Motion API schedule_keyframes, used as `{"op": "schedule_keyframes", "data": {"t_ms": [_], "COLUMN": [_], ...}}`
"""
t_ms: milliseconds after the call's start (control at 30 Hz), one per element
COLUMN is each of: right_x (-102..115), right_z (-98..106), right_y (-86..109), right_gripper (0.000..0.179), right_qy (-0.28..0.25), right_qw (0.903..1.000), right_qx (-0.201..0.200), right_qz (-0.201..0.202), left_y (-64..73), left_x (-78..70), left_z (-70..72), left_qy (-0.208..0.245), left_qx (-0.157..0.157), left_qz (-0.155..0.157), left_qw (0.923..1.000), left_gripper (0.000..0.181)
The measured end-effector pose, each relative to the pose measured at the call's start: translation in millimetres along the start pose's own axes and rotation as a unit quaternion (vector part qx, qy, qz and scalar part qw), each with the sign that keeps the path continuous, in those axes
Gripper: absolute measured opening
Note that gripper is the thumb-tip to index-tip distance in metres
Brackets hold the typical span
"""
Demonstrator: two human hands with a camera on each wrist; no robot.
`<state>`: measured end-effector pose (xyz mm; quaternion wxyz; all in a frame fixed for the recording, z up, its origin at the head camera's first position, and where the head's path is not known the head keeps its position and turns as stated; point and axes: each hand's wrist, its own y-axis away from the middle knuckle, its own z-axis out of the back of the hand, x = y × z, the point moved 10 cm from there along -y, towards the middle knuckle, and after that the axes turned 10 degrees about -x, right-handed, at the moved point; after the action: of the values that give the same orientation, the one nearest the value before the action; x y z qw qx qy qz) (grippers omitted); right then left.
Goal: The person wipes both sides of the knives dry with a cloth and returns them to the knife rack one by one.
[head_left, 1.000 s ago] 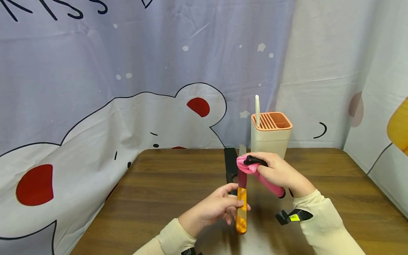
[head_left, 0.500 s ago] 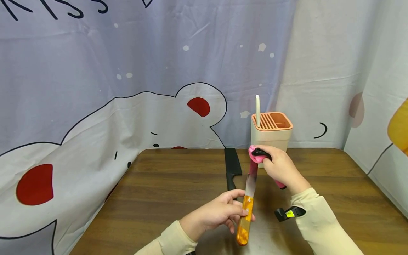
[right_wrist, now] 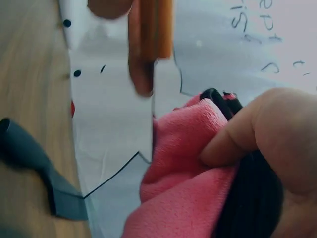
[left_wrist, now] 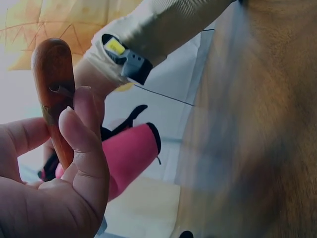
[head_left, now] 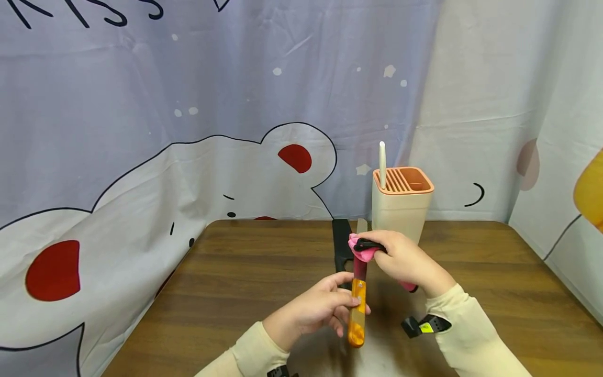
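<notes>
My left hand (head_left: 315, 309) holds a knife by its marbled amber handle (head_left: 356, 330), fingers and thumb around it. The blade points away from me, its tip (head_left: 361, 225) showing beyond a pink cloth (head_left: 357, 251) with black trim. My right hand (head_left: 405, 259) pinches that cloth folded over the middle of the blade. In the right wrist view, the fuzzy pink fabric (right_wrist: 183, 148) lies against the blade, below the handle (right_wrist: 156, 29). Part of the cloth hangs under my right hand, seen in the left wrist view as a pink tube-like piece (left_wrist: 131, 158) with a black edge.
A black cleaver (head_left: 341, 238) lies on the wooden table (head_left: 264, 262) just left of the blade. Behind stands a cream knife holder (head_left: 400, 212) with an orange slotted top and one white-handled item (head_left: 382, 162) in it. A printed curtain (head_left: 212, 173) hangs behind the table.
The cloth slid out toward the blade's tip half a second ago and is now back nearer the handle. The knife tilted right, then straightened again.
</notes>
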<state>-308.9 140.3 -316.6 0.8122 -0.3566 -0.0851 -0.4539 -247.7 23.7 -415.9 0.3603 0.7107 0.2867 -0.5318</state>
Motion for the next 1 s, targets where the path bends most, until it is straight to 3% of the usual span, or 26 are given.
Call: {"op": "schedule_keyframes", "data": {"t_ms": [133,433,633,833,1000], "right_x": [17.9,43.8,44.0,50.4,55.8], "right_z": [-1.0,-0.3,6.0,15.7,10.1], "right_y": [3.6,11.9,9.5,8.0,10.3], "right_gripper": [0.052,0.052,0.051,0.053,0.051], "right_qy": [-0.011,-0.029,-0.029,-0.017,-0.019], "right_qw": [0.999,0.9947,0.9958,0.9928,0.9911], "right_qx": [0.017,0.046,0.021,-0.028,-0.026], "right_qz": [0.041,0.087,0.084,0.115,0.129], "left_y": [-2.5,-7.6,-9.3,-11.3,-11.3], "left_x": [-2.3,-3.7,-7.2,-14.3,-18.6], "left_z": [6.0,16.0,20.1,33.3,41.6], "left_qy": [0.004,0.031,0.031,0.03,0.042], "left_qx": [-0.017,-0.035,-0.043,-0.073,-0.085], "left_qz": [-0.008,-0.018,-0.034,-0.047,-0.052], "left_qw": [0.9998,0.9987,0.998,0.9957,0.9941], "left_gripper": [0.054,0.056,0.058,0.061,0.058]}}
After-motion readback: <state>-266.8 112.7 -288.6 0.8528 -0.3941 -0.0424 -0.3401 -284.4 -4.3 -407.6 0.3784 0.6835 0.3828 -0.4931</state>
